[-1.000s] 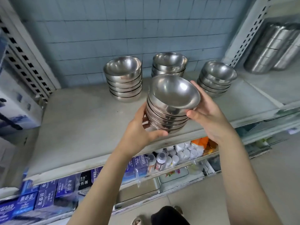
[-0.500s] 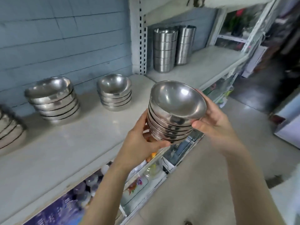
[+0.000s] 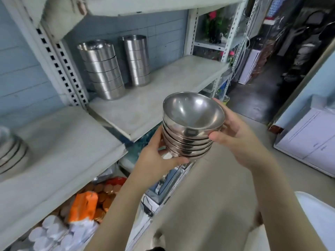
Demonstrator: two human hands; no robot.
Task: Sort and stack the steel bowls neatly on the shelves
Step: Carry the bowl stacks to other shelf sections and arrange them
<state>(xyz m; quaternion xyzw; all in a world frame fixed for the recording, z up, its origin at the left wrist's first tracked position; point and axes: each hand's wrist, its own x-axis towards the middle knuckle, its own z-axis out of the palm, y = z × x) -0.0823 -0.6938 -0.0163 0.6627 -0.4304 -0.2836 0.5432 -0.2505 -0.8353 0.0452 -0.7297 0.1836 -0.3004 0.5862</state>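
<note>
Both hands, left hand point(image 3: 155, 156) beneath and right hand point(image 3: 233, 131) at three o'clock, clasp my nested bowl stack point(image 3: 190, 129) off the shelf point(image 3: 163, 93) edge. Its tilt toward me could, I judge, slide the top bowl loose.

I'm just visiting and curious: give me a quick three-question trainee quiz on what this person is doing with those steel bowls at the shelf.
1. True or false: the stack of bowls rests on the shelf.
2. Which hand supports the stack from below? A. left hand B. right hand
3. Fill in: the tall steel containers stand at the ____ of the right-hand shelf.

Key
1. False; both hands hold it in the air, in front of the shelf edge.
2. A; the right hand grips the side near the rim.
3. Back, near the blue wall.
</note>
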